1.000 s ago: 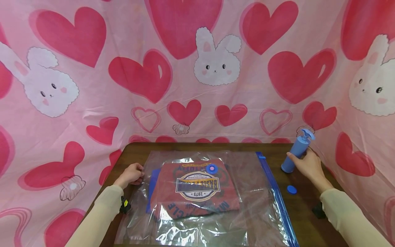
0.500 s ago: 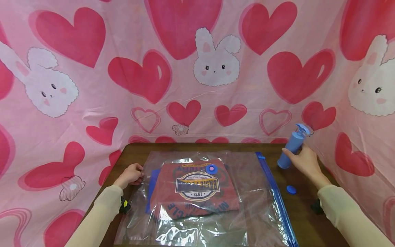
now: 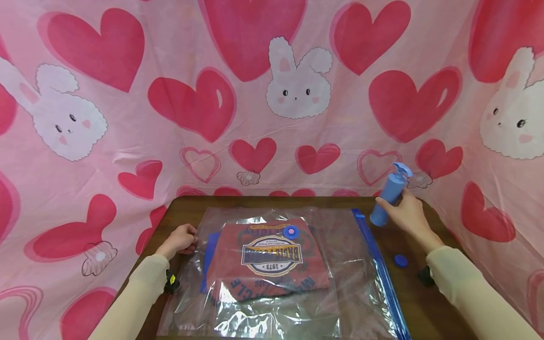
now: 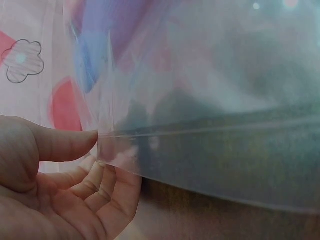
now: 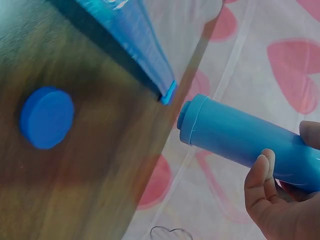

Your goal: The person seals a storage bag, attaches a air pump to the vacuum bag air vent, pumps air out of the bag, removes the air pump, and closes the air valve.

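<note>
My right hand [image 3: 409, 215] grips a light blue hand pump [image 3: 388, 196] by its barrel, tilted, with its T-handle upward. In the right wrist view the pump's round nozzle end points away from the fingers. A clear vacuum storage bag [image 3: 352, 283] lies flat on the table, with a folded red printed shirt [image 3: 272, 278] and something blue inside. On the bag's top sits a round blue valve [image 3: 291, 232]. My left hand [image 3: 180, 240] holds the bag's left edge; in the left wrist view the thumb meets the plastic's edge and curled fingers show behind it.
A blue valve cap [image 3: 401, 261] lies on the brown wooden table [image 3: 429, 307], right of the bag's blue zip strip [image 3: 380, 264]. Pink heart-and-rabbit cloth [image 3: 297, 160] hangs close behind the table and at both sides.
My right hand has carried the pump left and upward, off the table and toward the bag's zip strip. The left hand and the bag have stayed put.
</note>
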Motion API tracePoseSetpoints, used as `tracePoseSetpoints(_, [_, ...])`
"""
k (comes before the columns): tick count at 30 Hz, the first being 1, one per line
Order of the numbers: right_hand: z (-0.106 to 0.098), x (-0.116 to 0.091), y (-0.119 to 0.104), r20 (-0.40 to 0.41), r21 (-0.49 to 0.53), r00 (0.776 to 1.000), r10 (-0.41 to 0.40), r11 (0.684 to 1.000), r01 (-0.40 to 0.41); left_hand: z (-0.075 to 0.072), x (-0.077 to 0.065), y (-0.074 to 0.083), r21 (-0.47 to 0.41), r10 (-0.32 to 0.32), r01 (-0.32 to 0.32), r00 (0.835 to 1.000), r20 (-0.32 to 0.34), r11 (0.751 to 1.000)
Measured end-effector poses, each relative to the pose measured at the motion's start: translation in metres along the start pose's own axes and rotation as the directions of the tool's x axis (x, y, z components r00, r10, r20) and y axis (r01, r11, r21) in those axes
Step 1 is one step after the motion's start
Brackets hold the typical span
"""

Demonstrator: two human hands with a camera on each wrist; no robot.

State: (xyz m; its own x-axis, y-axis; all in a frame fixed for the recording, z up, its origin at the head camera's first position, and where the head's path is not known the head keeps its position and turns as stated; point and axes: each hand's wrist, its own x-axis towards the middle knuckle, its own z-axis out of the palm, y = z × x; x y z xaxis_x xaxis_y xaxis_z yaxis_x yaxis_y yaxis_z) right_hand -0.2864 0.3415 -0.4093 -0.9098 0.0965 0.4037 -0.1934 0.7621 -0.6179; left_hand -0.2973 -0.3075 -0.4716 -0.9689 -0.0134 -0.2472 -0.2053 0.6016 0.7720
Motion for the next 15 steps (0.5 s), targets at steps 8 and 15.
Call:
tracePoseSetpoints(8, [0.011, 0.007, -0.016, 0.008, 0.036, 0.998, -0.068, 0.997, 0.067, 0.001, 0.000, -0.001, -0.005, -0.009, 0.009, 1.000, -0.001, 1.000])
tracePoseSetpoints(15, [0.021, 0.011, -0.027, 0.018, 0.055, 0.996, -0.084, 0.995, 0.083, 0.000, 0.000, 0.000, 0.001, -0.004, 0.004, 1.000, 0.001, 1.000])
